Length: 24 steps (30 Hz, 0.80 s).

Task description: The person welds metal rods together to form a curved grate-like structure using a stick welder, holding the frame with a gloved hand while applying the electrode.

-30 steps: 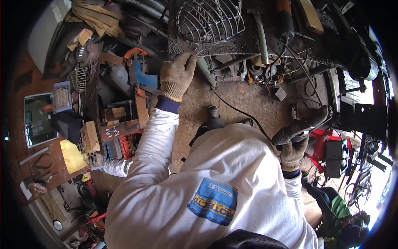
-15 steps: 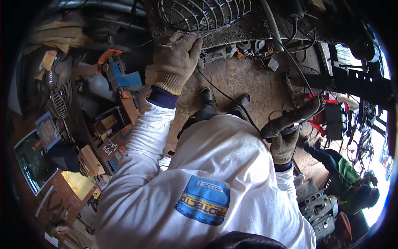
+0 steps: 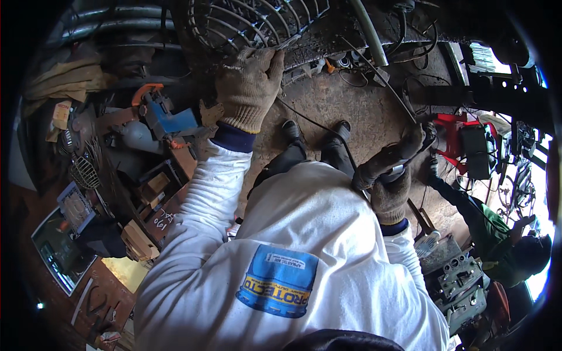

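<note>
A cage of curved metal bars [image 3: 266, 23] lies on the dark workbench at the far edge. My left hand [image 3: 249, 85], in a tan knitted glove, is closed at its near rim; the fingertips are partly hidden. My gloved right hand [image 3: 391, 196] grips a dark welding electrode holder [image 3: 393, 157], lower and to the right. A thin electrode rod [image 3: 380, 78] sticks out of the holder's far end and slants up-left, its tip near the bench edge, apart from the cage. A black cable [image 3: 313, 121] runs toward the holder's near end.
The workbench [image 3: 316, 51] spans the far side, with a pale pipe [image 3: 369, 32] across its edge. A blue-and-orange tool [image 3: 170, 114] and boxes crowd the left. A red stool [image 3: 449, 137], a metal machine [image 3: 462, 286] and another person [image 3: 503, 240] are at right.
My right hand has swung the holder and electrode leftward, bringing the rod's tip closer to the cage. The cage appears further left in view; my left hand stays at its rim.
</note>
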Motion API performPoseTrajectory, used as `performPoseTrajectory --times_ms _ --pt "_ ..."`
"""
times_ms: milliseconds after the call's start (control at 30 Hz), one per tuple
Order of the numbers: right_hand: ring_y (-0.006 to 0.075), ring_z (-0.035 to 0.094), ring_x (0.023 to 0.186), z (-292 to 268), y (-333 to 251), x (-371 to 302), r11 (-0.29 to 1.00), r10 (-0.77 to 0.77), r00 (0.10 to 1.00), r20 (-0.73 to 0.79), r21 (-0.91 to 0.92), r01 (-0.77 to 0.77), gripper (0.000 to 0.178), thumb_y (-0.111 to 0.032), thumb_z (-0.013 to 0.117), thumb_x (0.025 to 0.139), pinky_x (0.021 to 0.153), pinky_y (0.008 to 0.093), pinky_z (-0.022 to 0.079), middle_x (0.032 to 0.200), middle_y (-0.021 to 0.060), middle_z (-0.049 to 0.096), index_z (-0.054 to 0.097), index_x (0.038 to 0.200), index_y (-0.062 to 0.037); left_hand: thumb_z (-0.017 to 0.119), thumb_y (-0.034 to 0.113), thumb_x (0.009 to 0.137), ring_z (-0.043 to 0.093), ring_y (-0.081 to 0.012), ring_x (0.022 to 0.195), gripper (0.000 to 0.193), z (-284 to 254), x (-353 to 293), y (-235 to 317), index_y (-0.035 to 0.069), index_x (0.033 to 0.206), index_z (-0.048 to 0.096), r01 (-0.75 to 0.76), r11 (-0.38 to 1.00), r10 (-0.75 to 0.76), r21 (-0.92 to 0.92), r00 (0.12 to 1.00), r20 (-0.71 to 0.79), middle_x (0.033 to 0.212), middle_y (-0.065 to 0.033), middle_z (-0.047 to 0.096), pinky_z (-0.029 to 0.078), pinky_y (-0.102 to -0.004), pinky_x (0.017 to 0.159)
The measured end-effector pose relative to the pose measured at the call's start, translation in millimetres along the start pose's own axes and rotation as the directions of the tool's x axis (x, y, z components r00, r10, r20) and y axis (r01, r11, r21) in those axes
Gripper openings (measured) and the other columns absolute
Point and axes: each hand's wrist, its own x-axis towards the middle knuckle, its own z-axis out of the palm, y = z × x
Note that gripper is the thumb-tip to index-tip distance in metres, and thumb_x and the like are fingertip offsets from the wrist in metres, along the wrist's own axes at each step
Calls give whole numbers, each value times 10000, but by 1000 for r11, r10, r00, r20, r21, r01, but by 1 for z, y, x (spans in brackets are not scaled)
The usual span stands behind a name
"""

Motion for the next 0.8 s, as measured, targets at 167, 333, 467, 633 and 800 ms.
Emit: performPoseTrajectory --times_ms 167,333,467,633,800 --pt "212 640 1040 -5 -6 20 988 101 991 82 -127 -90 577 -78 727 768 890 322 507 1152 128 637 480 1282 10 691 206 851 672 -271 727 108 2 -1 1 104 827 716 -15 1000 16 17 997 -74 785 -87 690 543 -359 633" --pt "238 688 919 -1 -11 33 976 54 991 119 -218 -27 486 -102 752 743 817 328 535 1022 137 687 555 1173 8 704 200 841 672 -272 719 107 4 0 3 95 832 717 6 999 -4 49 999 -37 779 -91 687 543 -358 632" --pt "238 696 877 0 -6 41 953 15 987 163 -302 36 420 -111 759 739 776 329 539 969 138 696 586 1107 -6 708 193 838 671 -271 716 102 8 0 0 91 829 715 -35 999 37 24 997 -71 785 -91 690 542 -352 631" --pt "281 699 800 3 4 43 925 4 992 128 -377 45 367 -129 765 723 701 350 534 879 152 687 606 1039 -33 710 183 834 672 -270 731 90 10 0 -1 93 833 715 -51 999 52 10 997 -58 792 -87 693 542 -353 645" --pt "299 700 809 9 5 44 938 -21 992 123 -340 62 389 -133 769 713 699 352 534 882 159 685 601 1049 -32 712 176 828 670 -272 734 85 8 0 0 92 831 712 -68 997 70 36 996 -53 794 -85 693 538 -360 646"
